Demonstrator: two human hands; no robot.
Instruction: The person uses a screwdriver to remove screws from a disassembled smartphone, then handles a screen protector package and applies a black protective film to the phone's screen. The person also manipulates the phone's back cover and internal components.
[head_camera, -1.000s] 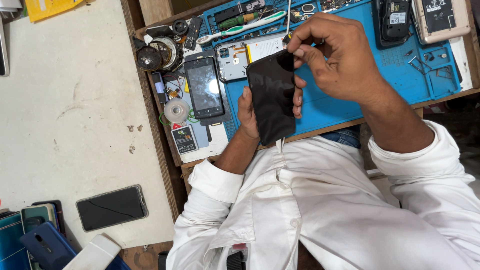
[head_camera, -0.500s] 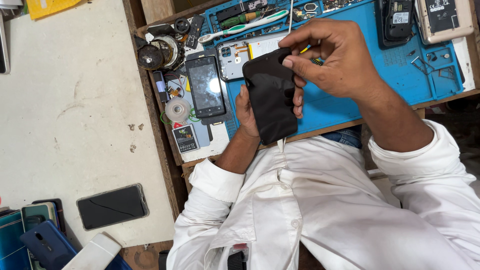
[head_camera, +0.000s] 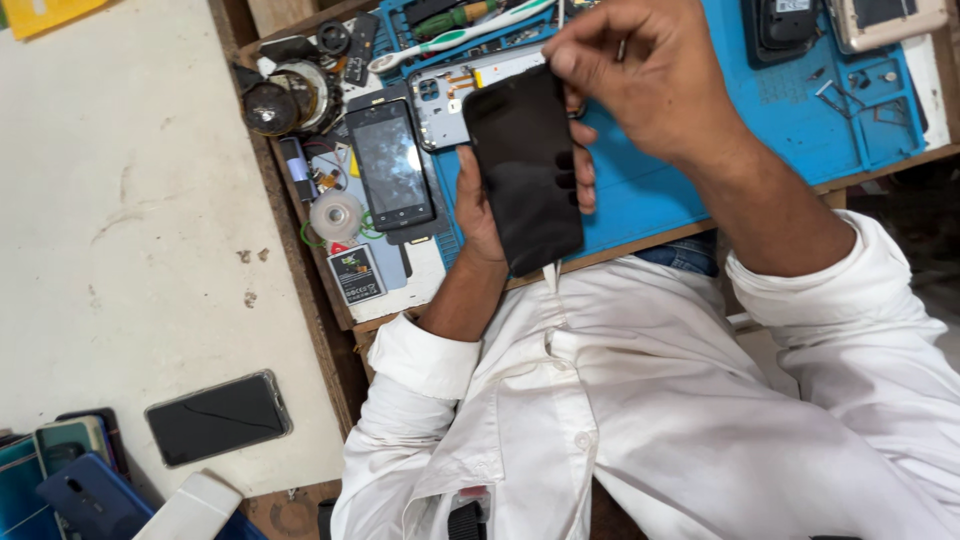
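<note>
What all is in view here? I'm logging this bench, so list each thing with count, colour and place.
black phone: 1, dark glass, held above the mat's near edge
blue mat: 1, blue, on the wooden bench
small phone: 1, black, flat at the mat's left edge
open phone frame: 1, silver, behind the held phone
toothbrush: 1, white and green, at the bench's far side
tape roll: 1, white, beside the small phone
cased phone: 1, black with clear case, on the pale counter
white shirt: 1, worn by the person
left hand: cradles the black phone
right hand: pinches at the black phone's top edge
</note>
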